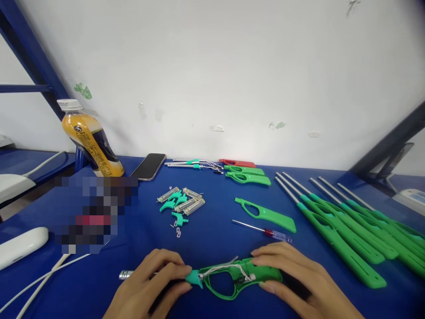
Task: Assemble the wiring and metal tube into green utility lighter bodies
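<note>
An opened green lighter handle half (270, 273) lies at the front middle of the blue table, its hollow side up. My right hand (299, 277) grips its wide end between thumb and fingers. White wires (237, 265) and a small dark part run inside the shell, above the trigger loop. At the narrow end sits a teal collar (194, 278), joined to a silver lighter tube (126, 274) that points left. My left hand (157, 277) pinches the tube beside the collar, hiding much of it.
Clear fuel tanks (194, 206) and teal triggers (179, 219) lie mid-table. A screwdriver (265, 231) and green shell (268, 215) lie right of them; assembled lighters (345, 248) lie farther right. Behind are wired tubes (189, 165), a phone (149, 167) and a bottle (89, 139).
</note>
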### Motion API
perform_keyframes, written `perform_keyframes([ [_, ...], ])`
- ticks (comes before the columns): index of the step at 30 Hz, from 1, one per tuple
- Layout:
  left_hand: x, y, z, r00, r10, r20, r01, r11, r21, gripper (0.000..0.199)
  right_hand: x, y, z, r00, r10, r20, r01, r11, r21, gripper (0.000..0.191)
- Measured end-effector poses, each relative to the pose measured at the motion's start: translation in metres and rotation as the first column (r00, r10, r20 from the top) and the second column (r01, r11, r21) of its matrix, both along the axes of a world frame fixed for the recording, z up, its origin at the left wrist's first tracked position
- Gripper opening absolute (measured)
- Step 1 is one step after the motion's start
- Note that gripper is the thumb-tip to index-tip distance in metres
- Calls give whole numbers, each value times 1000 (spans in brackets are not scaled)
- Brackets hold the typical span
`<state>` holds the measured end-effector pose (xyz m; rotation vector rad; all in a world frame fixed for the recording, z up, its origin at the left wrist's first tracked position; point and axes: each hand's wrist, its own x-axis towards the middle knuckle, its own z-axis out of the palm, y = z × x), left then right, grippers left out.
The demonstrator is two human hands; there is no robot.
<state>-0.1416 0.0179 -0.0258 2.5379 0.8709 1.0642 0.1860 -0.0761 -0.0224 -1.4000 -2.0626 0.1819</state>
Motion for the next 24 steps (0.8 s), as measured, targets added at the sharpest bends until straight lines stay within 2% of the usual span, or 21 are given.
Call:
perform_keyframes([
  [3, -1, 0, -1, 1000, -15, 20, 15, 1000, -22, 21, 1, -1, 0, 999, -2, 33, 2, 1000, -7, 29],
  [8, -8, -2, -14, 999, -39, 18, 41, 994, -102, 9, 2, -2, -2, 998, 8, 54, -7, 1000, -16, 33],
  [14, -14, -4, -18, 994, -72, -80, 68, 996, -53, 32, 2, -3, -2, 999, -3, 55, 4, 1000, -21, 33],
  [20, -13, -9, -15, 997, 13, -75, -17, 999, -46, 29, 0, -3, 2, 999, -7, 54, 8, 1000, -10, 30],
  [24, -15, -8, -15, 994, 0, -110, -7, 998, -60, 33, 1, -3, 2, 999, -1, 49, 2, 1000, -11, 30],
])
